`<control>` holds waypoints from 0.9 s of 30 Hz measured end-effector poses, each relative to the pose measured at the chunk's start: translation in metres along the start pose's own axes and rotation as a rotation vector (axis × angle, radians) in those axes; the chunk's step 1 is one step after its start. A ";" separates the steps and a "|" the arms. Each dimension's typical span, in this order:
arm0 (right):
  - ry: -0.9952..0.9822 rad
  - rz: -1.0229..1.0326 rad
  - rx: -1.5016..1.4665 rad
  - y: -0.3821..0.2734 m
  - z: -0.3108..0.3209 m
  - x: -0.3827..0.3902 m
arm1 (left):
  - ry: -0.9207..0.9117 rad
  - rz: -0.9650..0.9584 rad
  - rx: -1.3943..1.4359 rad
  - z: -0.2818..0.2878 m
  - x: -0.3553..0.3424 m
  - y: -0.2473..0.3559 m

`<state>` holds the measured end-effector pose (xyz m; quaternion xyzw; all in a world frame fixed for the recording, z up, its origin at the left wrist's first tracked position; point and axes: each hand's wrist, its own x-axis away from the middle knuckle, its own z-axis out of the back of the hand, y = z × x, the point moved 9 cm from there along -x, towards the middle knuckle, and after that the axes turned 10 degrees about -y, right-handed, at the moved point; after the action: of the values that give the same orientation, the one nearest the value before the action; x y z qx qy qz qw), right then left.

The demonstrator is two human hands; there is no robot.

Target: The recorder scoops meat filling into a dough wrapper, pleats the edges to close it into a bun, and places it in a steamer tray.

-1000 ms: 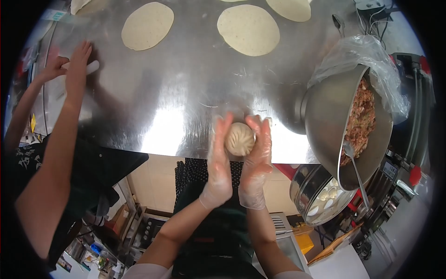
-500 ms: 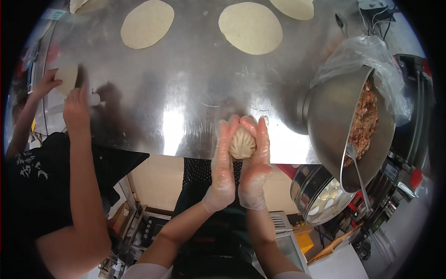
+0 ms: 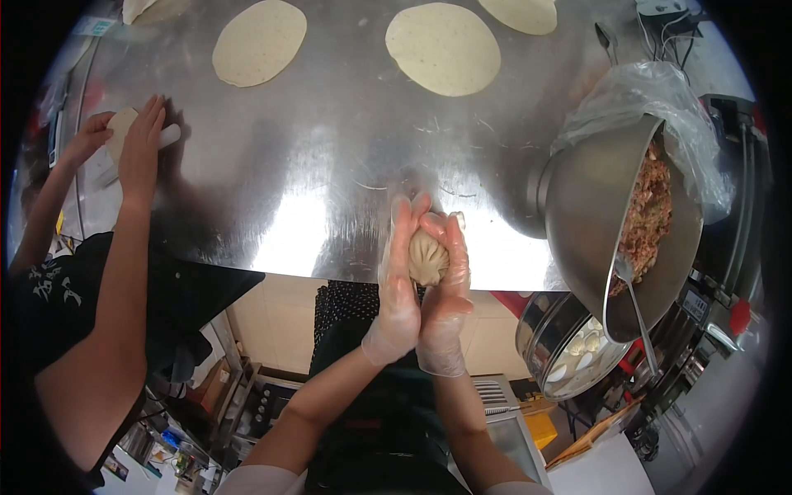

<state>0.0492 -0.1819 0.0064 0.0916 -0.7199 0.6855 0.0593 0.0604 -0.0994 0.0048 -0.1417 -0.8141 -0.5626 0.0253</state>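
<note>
Co-worker's hands (image 3: 132, 140) at 10 o'clock press a pale dough piece (image 3: 120, 125) w/ small white roller (image 3: 167, 136) on the shiny steel worktop (image 3: 330, 165). Flat round dough discs (image 3: 259, 42) lie at 11–12 o'clock. Centre, at worktop's near edge: left hand (image 3: 399, 276), clear glove, grip wrapped on a pleated pale round dough bun (image 3: 428, 257); right hand (image 3: 445, 289), gloved, grip clasping same bun from opp. side. 3 o'clock: tilted steel bowl (image 3: 594, 214) w/ minced filling (image 3: 648, 219), plastic-lined.
</note>
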 end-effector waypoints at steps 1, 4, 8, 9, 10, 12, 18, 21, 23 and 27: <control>-0.058 0.051 0.021 -0.007 -0.003 -0.002 | -0.024 -0.005 -0.028 -0.005 0.006 0.001; 0.012 0.054 -0.034 -0.011 0.006 -0.008 | 0.053 0.011 -0.029 0.003 0.006 0.007; 0.054 0.019 0.029 -0.005 0.002 0.000 | 0.018 -0.008 0.002 0.002 -0.001 0.001; -0.002 -0.013 0.029 -0.002 -0.003 0.000 | -0.045 -0.001 -0.046 -0.005 0.004 -0.003; -0.035 0.029 0.056 -0.011 0.000 -0.003 | -0.030 -0.021 -0.017 -0.007 0.009 0.001; 0.014 0.033 0.013 -0.013 0.006 -0.006 | 0.020 -0.007 -0.036 -0.002 0.010 0.003; -0.035 -0.053 0.024 0.002 -0.001 0.002 | -0.041 -0.022 -0.033 -0.007 0.009 -0.001; 0.048 0.033 -0.062 -0.010 0.010 -0.005 | 0.066 -0.007 -0.036 0.001 0.006 0.011; 0.113 0.056 -0.090 -0.005 0.011 -0.003 | 0.084 0.008 -0.070 0.007 -0.001 0.010; -0.014 -0.042 0.077 -0.004 0.003 -0.002 | -0.080 -0.025 -0.092 -0.011 0.009 0.002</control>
<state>0.0523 -0.1850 0.0099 0.1135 -0.6912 0.7108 0.0651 0.0509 -0.1066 0.0125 -0.1550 -0.7895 -0.5935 -0.0208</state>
